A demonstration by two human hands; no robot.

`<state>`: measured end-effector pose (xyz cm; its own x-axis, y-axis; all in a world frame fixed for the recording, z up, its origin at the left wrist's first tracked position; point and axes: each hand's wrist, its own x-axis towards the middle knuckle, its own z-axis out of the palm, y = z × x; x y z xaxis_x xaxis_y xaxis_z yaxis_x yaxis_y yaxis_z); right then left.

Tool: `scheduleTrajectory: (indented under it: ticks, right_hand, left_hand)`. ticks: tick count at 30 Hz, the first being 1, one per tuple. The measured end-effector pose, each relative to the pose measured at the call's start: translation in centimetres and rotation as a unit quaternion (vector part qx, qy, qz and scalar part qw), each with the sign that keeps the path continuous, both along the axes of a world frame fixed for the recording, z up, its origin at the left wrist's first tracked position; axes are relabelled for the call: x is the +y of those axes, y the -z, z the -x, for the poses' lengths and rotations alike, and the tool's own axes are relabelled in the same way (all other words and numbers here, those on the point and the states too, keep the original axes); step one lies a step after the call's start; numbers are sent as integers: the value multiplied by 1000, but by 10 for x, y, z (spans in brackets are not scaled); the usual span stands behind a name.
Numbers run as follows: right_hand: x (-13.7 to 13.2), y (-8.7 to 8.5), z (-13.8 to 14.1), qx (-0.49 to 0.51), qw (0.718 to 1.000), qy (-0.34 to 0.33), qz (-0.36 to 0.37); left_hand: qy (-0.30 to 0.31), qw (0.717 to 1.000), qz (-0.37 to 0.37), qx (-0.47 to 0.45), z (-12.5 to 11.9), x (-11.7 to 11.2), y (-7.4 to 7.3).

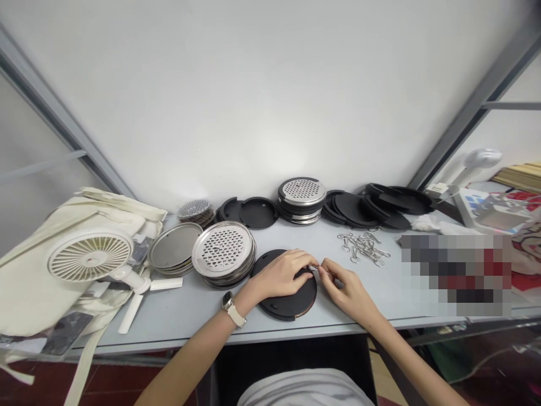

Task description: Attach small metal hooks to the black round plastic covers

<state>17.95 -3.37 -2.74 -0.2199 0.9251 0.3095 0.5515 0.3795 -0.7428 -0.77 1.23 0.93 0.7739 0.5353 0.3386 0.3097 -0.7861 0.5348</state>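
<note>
A black round plastic base (pixel 270 307) lies on the table in front of me, with a brownish strip along its lower right edge. My left hand (pixel 289 273) rests across it, thumb and fingers bent around a spot by its right rim. Beside that rim, my right hand (pixel 344 287) pinches a small metal wire piece (pixel 315 268), mostly hidden by fingertips. Several similar wire loops (pixel 362 247) lie loose beyond my right hand. To the left, a perforated metal grater disc (pixel 224 248) tops a stack, next to a pile of plain metal discs (pixel 175 248).
Along the back stand black round bases (pixel 258 212), a stack topped by a grater disc in a black holder (pixel 302 192), and more black parts (pixel 357 208). A white fan (pixel 91 256) and cream bag (pixel 34 270) occupy the left. At right sits a white box (pixel 477 208).
</note>
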Motion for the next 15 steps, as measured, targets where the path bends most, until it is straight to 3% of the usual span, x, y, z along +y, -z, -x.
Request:
scheduleTrajectory:
  ticks: [5,15]
  right_hand:
    - [3,2,0,-24,998,-47,30]
    - [5,3,0,-23,998,-47,28]
  left_hand:
    - [-17,1000,-9,22,1,0,0]
    - [-42,999,-22,18,0,1,5]
